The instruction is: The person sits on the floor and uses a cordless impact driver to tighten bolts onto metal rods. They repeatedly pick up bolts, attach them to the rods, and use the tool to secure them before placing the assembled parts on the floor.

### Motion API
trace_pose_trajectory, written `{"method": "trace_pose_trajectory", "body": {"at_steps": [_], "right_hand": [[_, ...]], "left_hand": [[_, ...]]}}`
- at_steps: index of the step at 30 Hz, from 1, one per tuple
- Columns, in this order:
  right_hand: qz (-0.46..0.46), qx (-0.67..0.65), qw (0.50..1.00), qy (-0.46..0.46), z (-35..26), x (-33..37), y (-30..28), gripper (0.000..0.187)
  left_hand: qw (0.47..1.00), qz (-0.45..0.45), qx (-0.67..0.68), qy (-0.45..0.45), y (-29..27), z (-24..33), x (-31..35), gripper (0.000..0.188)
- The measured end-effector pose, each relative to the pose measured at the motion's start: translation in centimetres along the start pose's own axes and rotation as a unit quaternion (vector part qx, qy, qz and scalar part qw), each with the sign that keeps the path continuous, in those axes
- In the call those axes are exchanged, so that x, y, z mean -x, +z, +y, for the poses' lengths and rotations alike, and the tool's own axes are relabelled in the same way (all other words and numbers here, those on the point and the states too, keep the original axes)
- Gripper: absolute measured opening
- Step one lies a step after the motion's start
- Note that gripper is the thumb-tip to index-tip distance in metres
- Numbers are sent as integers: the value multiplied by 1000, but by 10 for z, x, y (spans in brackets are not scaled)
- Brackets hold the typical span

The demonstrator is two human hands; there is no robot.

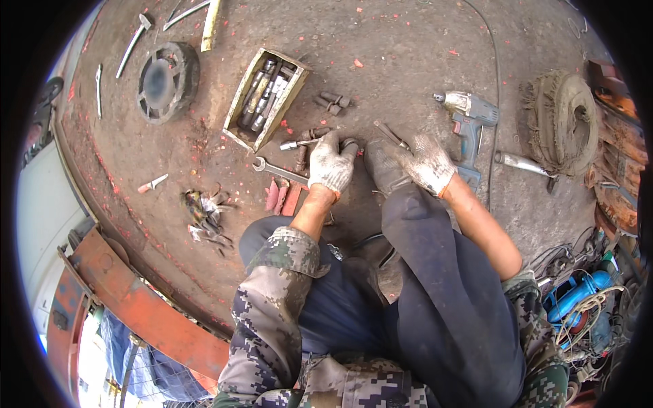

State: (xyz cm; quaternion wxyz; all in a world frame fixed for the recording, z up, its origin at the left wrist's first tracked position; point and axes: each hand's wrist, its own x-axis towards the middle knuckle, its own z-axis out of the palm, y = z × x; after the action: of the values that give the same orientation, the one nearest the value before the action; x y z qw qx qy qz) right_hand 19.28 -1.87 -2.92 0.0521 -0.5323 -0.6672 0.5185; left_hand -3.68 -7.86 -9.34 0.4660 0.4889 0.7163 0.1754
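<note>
Your gloved left hand (331,165) lies knuckles-up on the gritty steel deck (408,47), fingers curled over a small dark socket (349,144); whether it is truly gripped cannot be told. That socket looks like hard steel, dense and probably greasy: take it round its barrel. Right of it, your right hand (430,163) pinches a thin metal rod (390,134), just left of the cordless impact wrench (469,117).

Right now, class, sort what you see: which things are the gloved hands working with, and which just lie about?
In hand:
left hand, on a small dark part
right hand, holding a thin rod-like tool
spanner, beside the left hand

Lying about:
wooden box of sockets
cordless impact wrench
round grate
worn disc
</note>
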Motion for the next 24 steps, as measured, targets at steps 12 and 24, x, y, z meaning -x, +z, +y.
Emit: {"method": "trace_pose_trajectory", "body": {"at_steps": [12, 24], "right_hand": [[29, -26, 998, -39, -29, 2, -4, 47], [-32, 34, 998, 31, -20, 1, -2, 37]], "left_hand": [[803, -26, 568, -179, -30, 34, 6, 34], [777, -37, 590, -215, -14, 16, 15, 30]]}}
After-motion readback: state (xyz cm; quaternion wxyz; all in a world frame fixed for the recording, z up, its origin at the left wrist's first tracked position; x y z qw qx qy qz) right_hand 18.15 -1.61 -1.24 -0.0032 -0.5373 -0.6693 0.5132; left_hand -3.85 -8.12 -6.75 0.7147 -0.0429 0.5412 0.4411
